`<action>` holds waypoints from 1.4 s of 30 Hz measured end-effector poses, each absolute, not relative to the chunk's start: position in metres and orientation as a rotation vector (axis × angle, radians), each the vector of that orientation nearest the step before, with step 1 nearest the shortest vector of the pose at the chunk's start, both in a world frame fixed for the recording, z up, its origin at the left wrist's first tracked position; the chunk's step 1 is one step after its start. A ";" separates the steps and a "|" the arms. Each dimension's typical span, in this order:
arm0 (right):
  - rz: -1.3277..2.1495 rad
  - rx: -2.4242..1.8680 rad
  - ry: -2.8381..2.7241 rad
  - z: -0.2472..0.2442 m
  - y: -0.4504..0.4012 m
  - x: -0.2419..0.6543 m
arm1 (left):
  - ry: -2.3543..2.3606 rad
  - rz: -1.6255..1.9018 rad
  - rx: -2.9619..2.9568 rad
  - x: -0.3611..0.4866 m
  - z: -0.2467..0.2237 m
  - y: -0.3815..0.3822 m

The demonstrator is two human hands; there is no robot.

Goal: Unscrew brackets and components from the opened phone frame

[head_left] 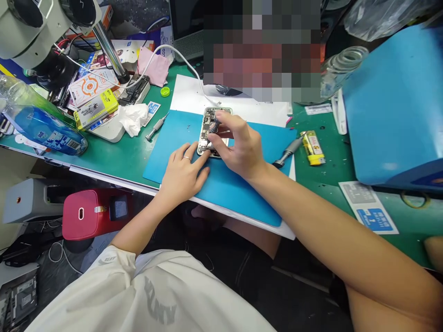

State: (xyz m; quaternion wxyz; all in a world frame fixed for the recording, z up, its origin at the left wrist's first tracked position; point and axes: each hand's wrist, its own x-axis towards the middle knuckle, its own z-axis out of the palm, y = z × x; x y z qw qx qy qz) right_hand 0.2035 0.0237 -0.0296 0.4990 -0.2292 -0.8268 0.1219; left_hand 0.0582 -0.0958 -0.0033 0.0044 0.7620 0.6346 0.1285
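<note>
An opened smartphone (207,117) lies on the blue mat (238,193), its circuit board and inner parts bare. My right hand (242,143) pinches a small precision screwdriver (215,125), held upright over the phone. Its tip is down among the parts near the lower left, too small to make out exactly. My left hand (185,173), with a ring on one finger, rests on the mat with fingers spread. Its index fingertip touches the phone's near edge. Part of the phone is hidden behind my right hand.
Other screwdrivers lie left (157,127) and right (289,150) of the phone. A yellow lighter (313,148) is farther right, near a big blue case (398,110). At left stand a microscope (31,32) and a blue bottle (44,129). A white cable (180,50) arches behind.
</note>
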 end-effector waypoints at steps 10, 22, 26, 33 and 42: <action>0.294 -0.569 -1.982 -0.033 0.023 0.206 | 1.983 0.407 2.404 0.056 -0.005 -0.096; 0.288 -0.568 -1.986 -0.030 0.022 0.206 | 1.977 0.423 2.405 0.056 -0.005 -0.096; 0.336 -0.643 -1.989 -0.030 0.022 0.206 | 1.974 0.411 2.402 0.057 -0.004 -0.096; 0.408 -0.678 -1.975 -0.031 0.022 0.207 | 1.961 0.433 2.401 0.057 -0.005 -0.096; 0.461 -0.677 -1.923 -0.030 0.025 0.207 | 1.952 0.445 2.432 0.056 -0.006 -0.096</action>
